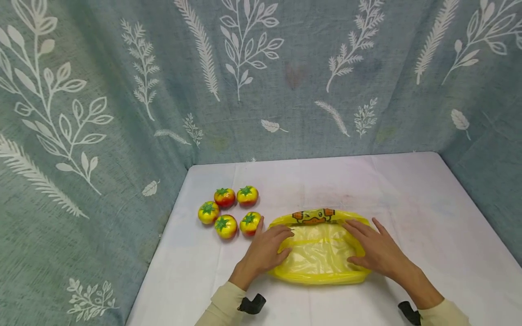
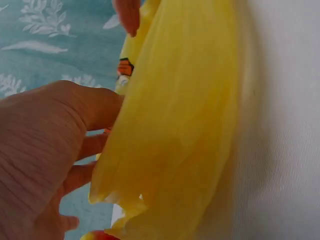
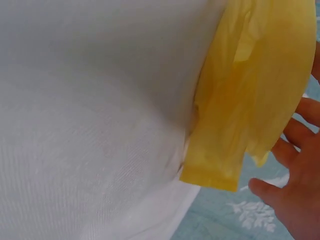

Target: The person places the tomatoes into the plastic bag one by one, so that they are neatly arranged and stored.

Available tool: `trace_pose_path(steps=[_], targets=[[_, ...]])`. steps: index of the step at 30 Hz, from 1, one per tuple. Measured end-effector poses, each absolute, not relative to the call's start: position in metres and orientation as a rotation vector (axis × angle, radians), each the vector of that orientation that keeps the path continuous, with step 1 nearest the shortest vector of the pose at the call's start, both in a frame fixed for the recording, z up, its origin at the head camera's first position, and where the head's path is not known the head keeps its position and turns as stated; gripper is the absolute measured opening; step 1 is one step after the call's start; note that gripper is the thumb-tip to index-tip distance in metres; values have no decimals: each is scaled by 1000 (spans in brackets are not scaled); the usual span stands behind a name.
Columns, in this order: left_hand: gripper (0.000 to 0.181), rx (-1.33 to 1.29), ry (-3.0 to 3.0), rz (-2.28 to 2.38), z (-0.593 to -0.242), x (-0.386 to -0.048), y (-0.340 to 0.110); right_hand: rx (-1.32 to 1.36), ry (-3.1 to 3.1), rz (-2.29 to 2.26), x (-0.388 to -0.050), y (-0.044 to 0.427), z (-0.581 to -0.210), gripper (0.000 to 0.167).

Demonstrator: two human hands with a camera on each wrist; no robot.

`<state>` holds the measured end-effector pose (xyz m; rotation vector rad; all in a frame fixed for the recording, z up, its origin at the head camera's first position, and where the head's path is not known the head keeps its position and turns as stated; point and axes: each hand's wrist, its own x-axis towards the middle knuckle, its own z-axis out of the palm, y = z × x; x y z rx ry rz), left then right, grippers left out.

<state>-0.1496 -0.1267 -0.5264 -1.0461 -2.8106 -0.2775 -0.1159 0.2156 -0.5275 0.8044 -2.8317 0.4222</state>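
A yellow plastic bag point(image 1: 322, 277) lies on the table with its mouth spread wide, and a cartoon face is printed on its far rim. At the bag's left end my left hand point(image 1: 267, 249) has its fingers over the rim, loosely extended. My right hand point(image 1: 378, 249) is at the opposite end, fingers spread and reaching over the edge. In the left wrist view the thumb of the left hand point(image 2: 40, 140) meets the upper edge of the bag point(image 2: 170, 115). The right wrist view has the right hand's relaxed fingers point(image 3: 308, 111) beside the bag point(image 3: 220, 135).
Several red-and-yellow tomatoes point(image 1: 225, 227) with green tops sit in a cluster left of the bag, one close to the left hand's fingers. A white cloth covers the table point(image 1: 428, 203). Patterned blue-green curtains point(image 1: 293, 113) hang behind it and along both sides.
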Motion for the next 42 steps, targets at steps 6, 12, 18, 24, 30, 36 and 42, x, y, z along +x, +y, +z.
trace_pose_path(steps=[6, 12, 18, 24, 30, 36, 42], targets=[[83, -1051, -2944, -68, -528, -151, -131, 790, -2956, 382, -116, 222, -531, 112], [100, -1032, -3003, -3, -526, -148, -133, 749, -3001, 416, -116, 228, -532, 116], [104, -1004, -3028, 17, -524, -147, -133, 718, -3016, 435, -119, 233, -533, 119], [105, -994, -3033, -20, -524, -145, -134, 728, -3003, 470, -118, 235, -535, 119], [102, -991, -3035, -102, -524, -143, -136, 699, -2942, 498, -115, 236, -537, 113], [100, -984, -3038, -161, -524, -141, -137, 702, -2808, 491, -111, 239, -541, 107], [100, -984, -3019, -191, -525, -140, -138, 703, -2740, 492, -110, 240, -544, 104]])
